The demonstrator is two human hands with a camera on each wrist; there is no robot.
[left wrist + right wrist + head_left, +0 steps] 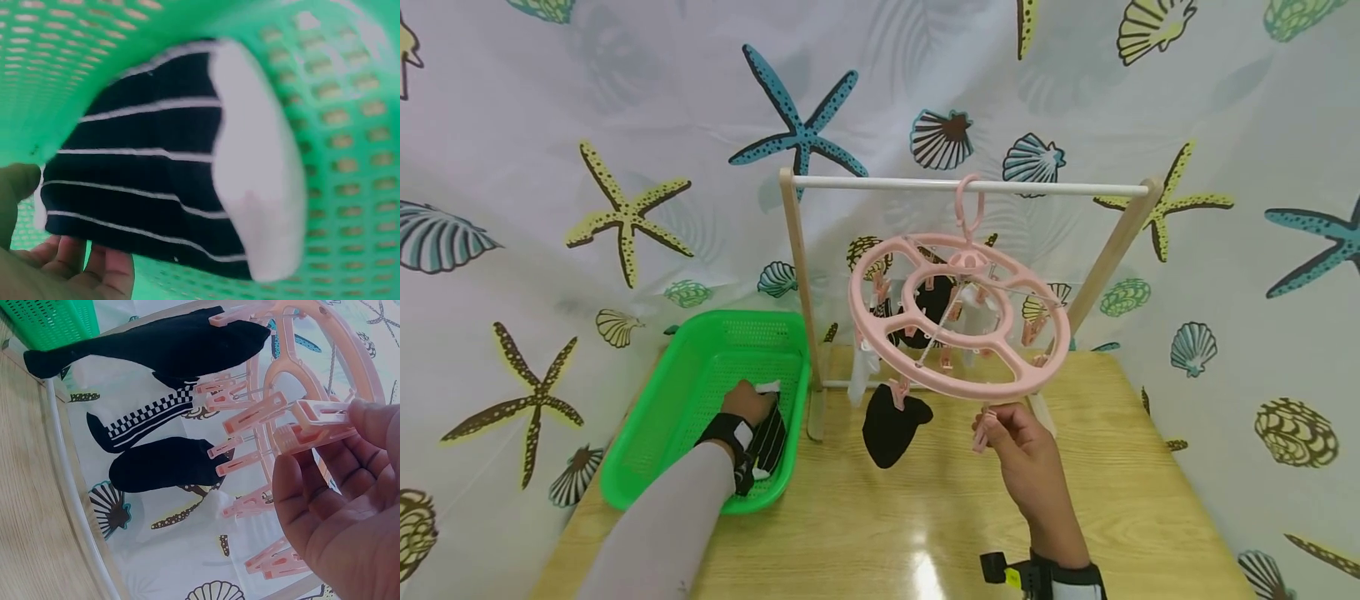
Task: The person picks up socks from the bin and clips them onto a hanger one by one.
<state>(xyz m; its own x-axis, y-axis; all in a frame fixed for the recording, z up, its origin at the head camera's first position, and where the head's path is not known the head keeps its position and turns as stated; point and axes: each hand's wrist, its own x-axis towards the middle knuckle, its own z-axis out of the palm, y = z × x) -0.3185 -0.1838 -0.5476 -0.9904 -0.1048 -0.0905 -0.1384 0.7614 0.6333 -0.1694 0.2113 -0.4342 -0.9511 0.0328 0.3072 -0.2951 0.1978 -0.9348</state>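
Inside the green basket (pixel 696 354), my left hand (pixel 748 403) grips a black sock with white stripes (pixel 144 134) and a white end. The thumb lies at one end of that sock, the fingers under its edge. At the front of a round pink drying hanger (pixel 977 389), my right hand (pixel 1028 450) pinches a pink clothespin (pixel 322 415) between thumb and fingers. No cloth shows in this clothespin. To its left, a plain black sock (pixel 891 425) hangs from another clip.
The hanger hooks over the white bar (pixel 880 182) of a wooden-legged rack on a wooden table (pixel 940 508). Several other socks hang from its clips, one with a checkered band (pixel 150 412). A patterned curtain (pixel 647 83) covers the back and sides.
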